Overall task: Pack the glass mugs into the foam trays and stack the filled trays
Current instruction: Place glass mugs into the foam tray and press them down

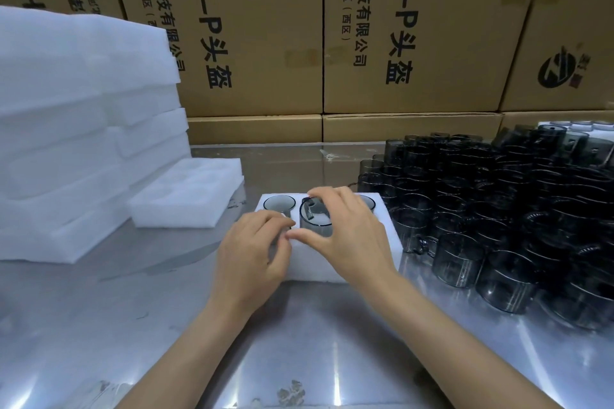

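Observation:
A white foam tray (312, 267) lies on the steel table in front of me. A smoky glass mug (279, 203) sits in its far left pocket, and another mug's rim (368, 202) shows at the far right. My right hand (349, 236) grips a third mug (315, 221) by its rim, thumb in front and fingers behind, at the tray's middle. My left hand (252, 252) curls over the tray's near left part and seems to hold a mug, mostly hidden under the fingers.
Many loose dark glass mugs (498, 209) crowd the table's right side. An empty foam tray (189, 196) lies to the left, beside a tall stack of foam trays (76, 129). Cardboard boxes (332, 43) wall off the back.

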`<action>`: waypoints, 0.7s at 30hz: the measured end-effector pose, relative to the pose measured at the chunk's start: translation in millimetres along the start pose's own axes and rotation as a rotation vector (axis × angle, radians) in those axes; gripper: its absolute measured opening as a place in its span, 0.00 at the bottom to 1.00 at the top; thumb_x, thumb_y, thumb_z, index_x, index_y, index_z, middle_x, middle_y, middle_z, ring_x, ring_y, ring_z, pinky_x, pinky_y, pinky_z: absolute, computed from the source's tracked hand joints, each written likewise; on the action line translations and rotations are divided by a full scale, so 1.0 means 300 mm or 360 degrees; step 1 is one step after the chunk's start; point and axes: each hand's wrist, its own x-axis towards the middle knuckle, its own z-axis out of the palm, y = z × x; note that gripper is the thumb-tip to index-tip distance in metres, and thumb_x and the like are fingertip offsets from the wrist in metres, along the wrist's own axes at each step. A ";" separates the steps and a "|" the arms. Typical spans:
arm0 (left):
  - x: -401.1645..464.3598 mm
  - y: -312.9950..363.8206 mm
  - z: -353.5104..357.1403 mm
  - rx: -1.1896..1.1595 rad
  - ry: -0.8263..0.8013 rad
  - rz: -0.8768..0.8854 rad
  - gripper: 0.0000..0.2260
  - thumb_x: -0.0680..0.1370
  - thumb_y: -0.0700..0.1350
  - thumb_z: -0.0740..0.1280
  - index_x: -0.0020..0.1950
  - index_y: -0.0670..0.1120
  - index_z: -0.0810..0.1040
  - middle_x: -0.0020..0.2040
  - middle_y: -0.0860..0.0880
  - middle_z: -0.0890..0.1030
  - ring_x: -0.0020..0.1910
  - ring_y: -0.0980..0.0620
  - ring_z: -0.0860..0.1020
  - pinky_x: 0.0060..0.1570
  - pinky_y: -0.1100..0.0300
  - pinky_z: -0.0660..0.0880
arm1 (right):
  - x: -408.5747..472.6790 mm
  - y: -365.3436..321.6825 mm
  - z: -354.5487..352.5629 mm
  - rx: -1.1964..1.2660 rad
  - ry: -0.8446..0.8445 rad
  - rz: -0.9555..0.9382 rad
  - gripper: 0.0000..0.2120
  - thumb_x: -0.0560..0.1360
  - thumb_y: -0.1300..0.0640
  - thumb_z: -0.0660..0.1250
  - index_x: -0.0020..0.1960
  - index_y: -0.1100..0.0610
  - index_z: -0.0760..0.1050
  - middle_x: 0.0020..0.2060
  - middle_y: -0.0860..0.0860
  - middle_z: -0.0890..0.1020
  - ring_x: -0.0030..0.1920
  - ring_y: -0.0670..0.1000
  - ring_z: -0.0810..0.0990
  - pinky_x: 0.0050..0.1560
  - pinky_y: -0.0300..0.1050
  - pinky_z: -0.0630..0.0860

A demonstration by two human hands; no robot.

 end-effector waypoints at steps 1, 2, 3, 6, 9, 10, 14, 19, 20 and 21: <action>-0.001 0.000 -0.001 0.0005 0.0005 -0.0002 0.14 0.74 0.45 0.58 0.49 0.44 0.82 0.47 0.51 0.81 0.47 0.49 0.77 0.47 0.57 0.73 | 0.001 0.002 0.004 -0.0011 -0.0027 0.0005 0.28 0.66 0.32 0.67 0.61 0.44 0.71 0.53 0.41 0.74 0.55 0.44 0.72 0.42 0.41 0.71; -0.002 -0.001 -0.001 0.0007 0.0013 -0.0002 0.14 0.73 0.45 0.58 0.49 0.44 0.82 0.47 0.50 0.81 0.48 0.50 0.77 0.48 0.59 0.72 | 0.001 0.004 0.007 -0.0013 -0.0045 0.0013 0.28 0.66 0.32 0.67 0.60 0.44 0.72 0.53 0.41 0.74 0.55 0.44 0.72 0.42 0.41 0.71; -0.002 0.000 -0.002 0.0008 0.0020 0.0000 0.14 0.73 0.44 0.58 0.50 0.44 0.82 0.48 0.50 0.81 0.48 0.50 0.77 0.48 0.60 0.71 | 0.002 0.006 0.009 -0.0001 -0.0052 0.0026 0.28 0.65 0.31 0.67 0.60 0.44 0.73 0.52 0.41 0.74 0.54 0.43 0.72 0.42 0.40 0.70; -0.001 0.004 -0.004 -0.0019 -0.0004 0.0034 0.16 0.74 0.43 0.58 0.54 0.43 0.81 0.48 0.51 0.81 0.50 0.52 0.76 0.51 0.60 0.71 | 0.003 0.014 0.008 0.0046 -0.0061 0.0042 0.27 0.66 0.32 0.68 0.60 0.44 0.74 0.53 0.40 0.76 0.54 0.42 0.73 0.44 0.39 0.71; 0.001 0.006 -0.004 -0.0066 -0.0071 0.0122 0.17 0.75 0.43 0.58 0.59 0.42 0.79 0.53 0.51 0.81 0.53 0.50 0.78 0.53 0.57 0.72 | 0.001 0.025 -0.003 0.0067 -0.0149 0.0030 0.28 0.68 0.33 0.66 0.65 0.43 0.71 0.60 0.37 0.75 0.60 0.40 0.70 0.50 0.37 0.69; 0.000 0.005 -0.005 -0.0090 -0.0092 0.0142 0.17 0.76 0.43 0.58 0.61 0.42 0.78 0.56 0.51 0.81 0.55 0.50 0.78 0.54 0.56 0.73 | -0.001 0.030 -0.011 0.0089 -0.0185 0.0025 0.29 0.69 0.34 0.65 0.67 0.42 0.68 0.62 0.36 0.74 0.63 0.39 0.68 0.53 0.37 0.68; -0.007 0.008 -0.011 -0.0148 -0.0187 0.0190 0.20 0.76 0.46 0.57 0.66 0.43 0.75 0.66 0.52 0.75 0.66 0.54 0.72 0.66 0.56 0.66 | -0.016 0.052 -0.049 0.0040 -0.0244 -0.0098 0.26 0.77 0.40 0.58 0.74 0.46 0.62 0.71 0.39 0.66 0.70 0.37 0.58 0.62 0.33 0.58; -0.022 0.016 -0.007 -0.0008 -0.0335 0.0149 0.20 0.73 0.49 0.56 0.58 0.46 0.82 0.59 0.52 0.81 0.61 0.48 0.77 0.65 0.50 0.65 | -0.038 0.045 -0.043 -0.0322 -0.0600 -0.0205 0.21 0.82 0.46 0.49 0.72 0.49 0.65 0.75 0.45 0.61 0.75 0.46 0.57 0.71 0.42 0.54; -0.022 0.018 -0.009 0.0008 -0.0338 0.0150 0.20 0.73 0.49 0.57 0.57 0.46 0.82 0.57 0.52 0.82 0.60 0.48 0.78 0.64 0.51 0.65 | -0.038 0.043 -0.043 -0.0348 -0.0613 -0.0201 0.21 0.82 0.47 0.49 0.72 0.50 0.65 0.75 0.46 0.61 0.75 0.47 0.57 0.71 0.43 0.54; -0.020 0.021 -0.010 0.0027 -0.0331 0.0160 0.20 0.73 0.49 0.57 0.56 0.46 0.83 0.57 0.52 0.82 0.58 0.48 0.79 0.64 0.52 0.65 | -0.038 0.041 -0.044 -0.0364 -0.0620 -0.0198 0.21 0.82 0.47 0.49 0.73 0.51 0.64 0.75 0.46 0.61 0.75 0.48 0.58 0.72 0.44 0.55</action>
